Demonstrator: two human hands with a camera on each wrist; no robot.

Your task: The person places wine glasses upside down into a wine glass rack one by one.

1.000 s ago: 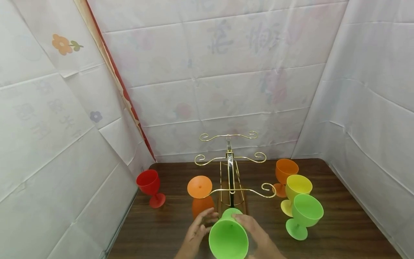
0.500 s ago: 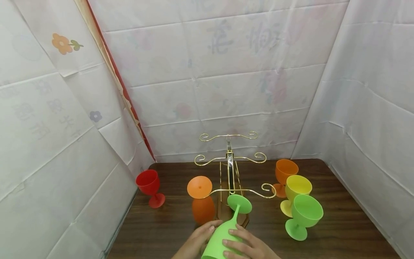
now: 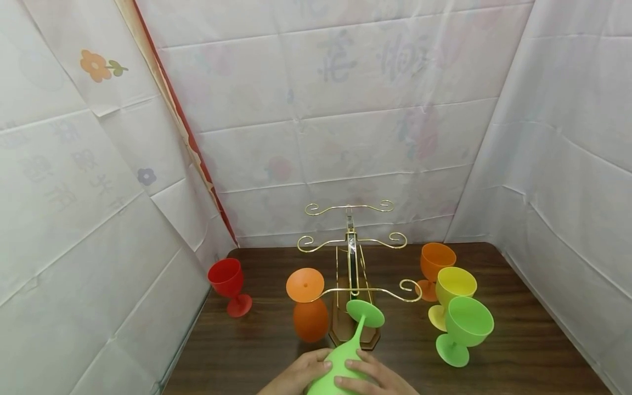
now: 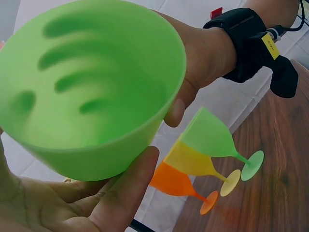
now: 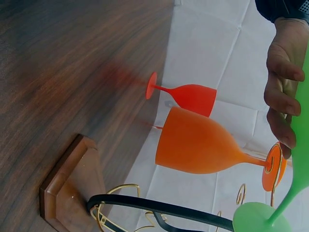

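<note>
Both my hands hold a green goblet (image 3: 336, 366) upside down, its foot up and tilted to the right. My left hand (image 3: 302, 373) grips the bowl from the left, my right hand (image 3: 377, 377) from the right. In the left wrist view, finger shadows show through the bowl. The goblet's foot is close to the front of a gold wire goblet rack (image 3: 353, 258) with a black post and a wooden base (image 5: 72, 188). On the rack's front left arm hangs an orange goblet (image 3: 311, 322), upside down, its foot caught in the curled hook.
A red goblet (image 3: 228, 278) stands upright at the left of the dark wooden table (image 3: 266, 263). At the right, orange (image 3: 436, 258), yellow (image 3: 456, 282) and green goblets (image 3: 469, 315) stand upright in a row. White sheeting (image 3: 316, 148) surrounds the table.
The green goblet has turned from mouth facing up and toward me to upside down, foot up. Both hands have closed round its bowl and moved slightly lower in the head view.
</note>
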